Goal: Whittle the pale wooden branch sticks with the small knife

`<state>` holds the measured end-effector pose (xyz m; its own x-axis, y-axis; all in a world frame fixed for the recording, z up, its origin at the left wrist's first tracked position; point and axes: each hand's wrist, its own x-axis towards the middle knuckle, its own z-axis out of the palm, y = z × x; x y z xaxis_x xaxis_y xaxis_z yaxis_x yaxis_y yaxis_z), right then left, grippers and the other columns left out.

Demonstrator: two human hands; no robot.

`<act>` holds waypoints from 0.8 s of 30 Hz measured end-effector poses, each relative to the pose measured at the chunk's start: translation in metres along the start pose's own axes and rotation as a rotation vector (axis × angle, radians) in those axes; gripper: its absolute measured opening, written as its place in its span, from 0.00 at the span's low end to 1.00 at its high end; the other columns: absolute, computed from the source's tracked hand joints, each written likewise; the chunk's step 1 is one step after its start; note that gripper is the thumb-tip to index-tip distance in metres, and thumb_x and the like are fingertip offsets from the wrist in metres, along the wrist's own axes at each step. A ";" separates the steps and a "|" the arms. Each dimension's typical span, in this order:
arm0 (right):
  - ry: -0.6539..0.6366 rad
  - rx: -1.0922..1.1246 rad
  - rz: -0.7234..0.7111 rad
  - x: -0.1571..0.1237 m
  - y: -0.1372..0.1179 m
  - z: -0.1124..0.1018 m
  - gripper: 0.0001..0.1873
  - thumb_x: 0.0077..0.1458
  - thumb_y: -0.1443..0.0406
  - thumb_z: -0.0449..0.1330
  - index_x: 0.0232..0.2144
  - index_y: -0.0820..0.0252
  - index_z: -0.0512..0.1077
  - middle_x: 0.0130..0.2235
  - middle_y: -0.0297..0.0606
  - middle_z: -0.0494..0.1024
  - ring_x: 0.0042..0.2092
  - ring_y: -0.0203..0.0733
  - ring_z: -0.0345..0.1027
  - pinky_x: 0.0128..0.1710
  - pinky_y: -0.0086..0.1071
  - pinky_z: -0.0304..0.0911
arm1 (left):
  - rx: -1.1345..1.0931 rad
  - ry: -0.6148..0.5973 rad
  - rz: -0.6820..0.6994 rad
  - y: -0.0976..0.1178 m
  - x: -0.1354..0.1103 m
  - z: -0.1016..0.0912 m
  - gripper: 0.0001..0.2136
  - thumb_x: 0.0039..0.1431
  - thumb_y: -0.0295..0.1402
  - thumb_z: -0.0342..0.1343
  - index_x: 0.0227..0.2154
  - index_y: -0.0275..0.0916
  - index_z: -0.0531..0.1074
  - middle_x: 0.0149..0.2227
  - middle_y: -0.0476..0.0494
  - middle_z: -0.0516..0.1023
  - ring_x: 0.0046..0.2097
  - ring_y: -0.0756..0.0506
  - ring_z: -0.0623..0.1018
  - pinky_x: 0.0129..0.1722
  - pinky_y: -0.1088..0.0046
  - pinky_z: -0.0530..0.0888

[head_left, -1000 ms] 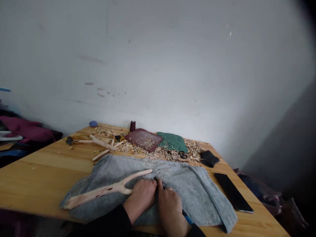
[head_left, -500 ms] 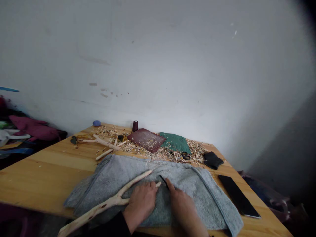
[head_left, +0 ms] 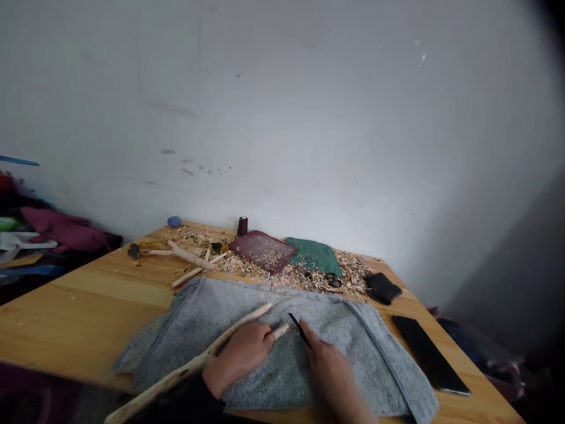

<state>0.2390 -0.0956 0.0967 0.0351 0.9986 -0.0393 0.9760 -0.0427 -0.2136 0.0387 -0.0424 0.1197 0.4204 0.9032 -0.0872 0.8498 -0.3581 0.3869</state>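
Note:
A peeled forked branch [head_left: 189,366] lies slantwise across the grey cloth [head_left: 353,359]. Closed round one of its prongs is my left hand [head_left: 242,350], with the pale prong tip poking out past the fingers. My right hand [head_left: 329,368] grips a knife with a thin dark blade [head_left: 299,327], its index finger stretched along the back. The blade points up and left, a little to the right of the prong tip and apart from it. The knife's handle is hidden in the palm.
Wood shavings [head_left: 278,271] cover the far table, around a maroon cloth [head_left: 260,250], a green cloth [head_left: 315,256] and scissors [head_left: 333,281]. Another peeled forked branch [head_left: 189,257] lies back left. At right are a black phone [head_left: 430,353] and a dark cloth piece [head_left: 383,288]. A wall stands behind.
My left hand has slid back down-left along the prong, baring more of its tip. The branch has rolled slightly. My right hand and the knife have moved a little to the right.

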 end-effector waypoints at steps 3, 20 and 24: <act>-0.009 -0.004 0.006 -0.002 -0.002 -0.001 0.32 0.65 0.72 0.44 0.68 0.46 0.55 0.39 0.41 0.84 0.40 0.46 0.80 0.37 0.32 0.70 | -0.060 -0.027 0.000 0.001 -0.002 -0.011 0.14 0.65 0.34 0.46 0.30 0.41 0.76 0.34 0.45 0.83 0.37 0.44 0.81 0.36 0.71 0.72; 0.005 -0.011 -0.001 -0.006 -0.005 0.001 0.33 0.64 0.73 0.44 0.68 0.47 0.55 0.41 0.42 0.84 0.40 0.44 0.80 0.38 0.30 0.70 | 0.152 0.089 -0.202 -0.048 -0.045 -0.020 0.21 0.50 0.43 0.59 0.45 0.38 0.72 0.49 0.36 0.78 0.51 0.35 0.76 0.51 0.61 0.70; -0.021 -0.038 0.017 -0.007 -0.008 0.000 0.35 0.63 0.74 0.43 0.69 0.45 0.54 0.43 0.42 0.83 0.42 0.47 0.80 0.40 0.35 0.71 | 0.099 0.021 -0.238 -0.042 -0.049 -0.019 0.22 0.48 0.37 0.59 0.47 0.38 0.69 0.51 0.36 0.78 0.50 0.35 0.78 0.48 0.65 0.71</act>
<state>0.2313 -0.1022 0.0989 0.0476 0.9968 -0.0635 0.9828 -0.0581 -0.1752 -0.0238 -0.0669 0.1246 0.1991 0.9691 -0.1456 0.9513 -0.1555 0.2660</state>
